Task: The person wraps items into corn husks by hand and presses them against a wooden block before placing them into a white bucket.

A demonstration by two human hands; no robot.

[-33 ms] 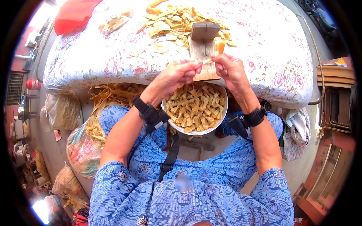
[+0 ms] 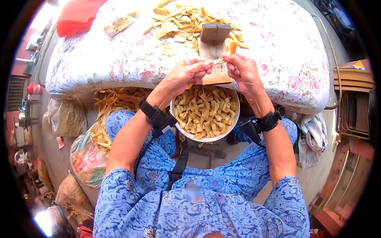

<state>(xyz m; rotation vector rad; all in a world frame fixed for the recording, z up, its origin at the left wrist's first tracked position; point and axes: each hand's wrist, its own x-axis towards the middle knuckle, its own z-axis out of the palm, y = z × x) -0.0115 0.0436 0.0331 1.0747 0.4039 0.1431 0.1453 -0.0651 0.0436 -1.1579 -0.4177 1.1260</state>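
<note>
My left hand (image 2: 195,71) and my right hand (image 2: 240,66) are pinched close together above the front edge of the bed-like surface. Stretched between their fingertips is a short pale-yellow strip (image 2: 218,62), apparently of dried leaf. An orange piece (image 2: 233,47) sticks up just beyond my right fingers; whether that hand holds it I cannot tell. Behind and below my hands lies a wooden block stand (image 2: 214,77) with an upright grey end. Under them, between my knees, a white-rimmed bowl (image 2: 205,140) holds many small folded yellow pieces (image 2: 204,113).
Loose yellow strips (image 2: 180,23) are heaped on the flowered cloth (image 2: 293,51) behind the block. A red cloth (image 2: 79,18) lies at the far left. Long dried strips (image 2: 115,101) and plastic bags (image 2: 89,158) lie by my left leg; a white sack (image 2: 311,135) is at right.
Both hands stay pinched on the strip and have shifted only slightly. The orange piece beyond my right fingers stands a little higher and more upright.
</note>
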